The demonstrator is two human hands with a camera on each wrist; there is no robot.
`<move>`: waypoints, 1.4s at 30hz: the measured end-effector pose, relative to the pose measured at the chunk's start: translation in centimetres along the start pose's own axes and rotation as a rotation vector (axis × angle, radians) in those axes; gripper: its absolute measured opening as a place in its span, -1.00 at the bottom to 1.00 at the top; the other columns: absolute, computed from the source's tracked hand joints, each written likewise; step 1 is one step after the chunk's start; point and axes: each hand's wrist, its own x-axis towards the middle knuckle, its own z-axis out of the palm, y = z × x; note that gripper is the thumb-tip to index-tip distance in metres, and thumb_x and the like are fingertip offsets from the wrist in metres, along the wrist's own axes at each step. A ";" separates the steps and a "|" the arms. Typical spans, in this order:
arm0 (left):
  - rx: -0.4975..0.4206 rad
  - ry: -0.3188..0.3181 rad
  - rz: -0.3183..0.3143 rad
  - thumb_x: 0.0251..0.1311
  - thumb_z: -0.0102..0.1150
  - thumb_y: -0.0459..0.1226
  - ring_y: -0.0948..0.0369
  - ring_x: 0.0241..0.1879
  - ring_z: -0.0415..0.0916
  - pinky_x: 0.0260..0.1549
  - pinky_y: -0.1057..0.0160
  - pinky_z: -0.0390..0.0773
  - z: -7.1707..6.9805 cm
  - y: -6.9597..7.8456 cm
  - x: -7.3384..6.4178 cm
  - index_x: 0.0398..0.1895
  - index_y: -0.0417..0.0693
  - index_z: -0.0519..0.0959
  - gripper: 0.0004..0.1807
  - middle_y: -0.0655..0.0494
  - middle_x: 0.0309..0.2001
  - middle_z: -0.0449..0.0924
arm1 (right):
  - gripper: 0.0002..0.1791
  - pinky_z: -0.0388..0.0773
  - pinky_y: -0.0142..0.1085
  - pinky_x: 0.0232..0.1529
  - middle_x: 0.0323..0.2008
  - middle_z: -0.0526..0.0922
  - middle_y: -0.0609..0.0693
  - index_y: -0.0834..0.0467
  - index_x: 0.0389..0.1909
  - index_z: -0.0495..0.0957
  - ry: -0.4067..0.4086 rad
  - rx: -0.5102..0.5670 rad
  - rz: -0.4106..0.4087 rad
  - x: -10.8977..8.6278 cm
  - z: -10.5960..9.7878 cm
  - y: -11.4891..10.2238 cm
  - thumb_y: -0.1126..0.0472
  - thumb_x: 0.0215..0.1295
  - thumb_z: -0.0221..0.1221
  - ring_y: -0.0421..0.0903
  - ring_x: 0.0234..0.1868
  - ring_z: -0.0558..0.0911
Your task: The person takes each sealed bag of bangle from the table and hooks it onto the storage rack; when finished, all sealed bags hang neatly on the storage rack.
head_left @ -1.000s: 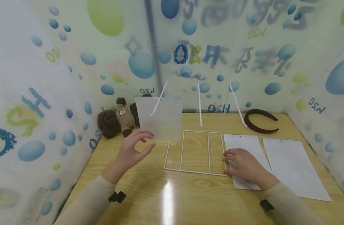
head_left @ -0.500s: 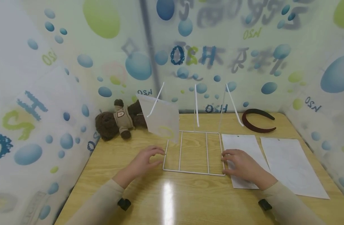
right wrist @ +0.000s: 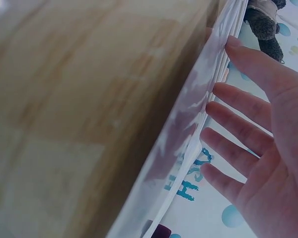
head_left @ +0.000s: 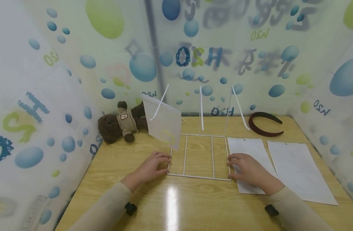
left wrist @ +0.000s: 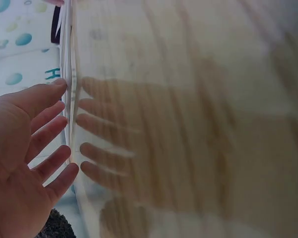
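Observation:
A white wire rack (head_left: 199, 176) stands on the table, its three arms sloping up above a rectangular base. From its left arm hangs a white sheet (head_left: 160, 123) with a faint yellow mark, turned at an angle. My left hand (head_left: 153, 165) has its fingertips at the left side bar of the base. At the opposite side bar are the fingertips of my right hand (head_left: 248, 168). In the left wrist view, the fingers of the left hand (left wrist: 20, 148) are extended and spread. Those of the right hand (right wrist: 263, 129) look much the same in its wrist view.
A brown teddy bear (head_left: 108, 128) lies at the back left, partly behind the hanging sheet. Two white sheets, one nearer (head_left: 249, 146) and one farther right (head_left: 303, 173), lie right of the rack. Behind them is a dark red headband (head_left: 264, 131). Printed curtains (head_left: 193, 73) surround the table.
My left hand has come down from beside the hanging sheet to the rack's left side bar. The sheet has swung round on its arm. My right hand has stayed at the right bar.

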 end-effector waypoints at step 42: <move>0.169 -0.012 -0.044 0.11 0.49 0.04 0.06 0.31 0.41 0.29 -0.14 0.44 -0.4 0.1 0.5 0.18 0.06 0.69 -0.43 0.25 0.28 0.62 | -0.59 0.51 0.23 0.27 0.18 0.67 0.17 0.15 0.04 0.74 0.036 0.011 0.139 -0.8 -2.8 4.2 0.08 0.21 0.46 0.25 0.25 0.60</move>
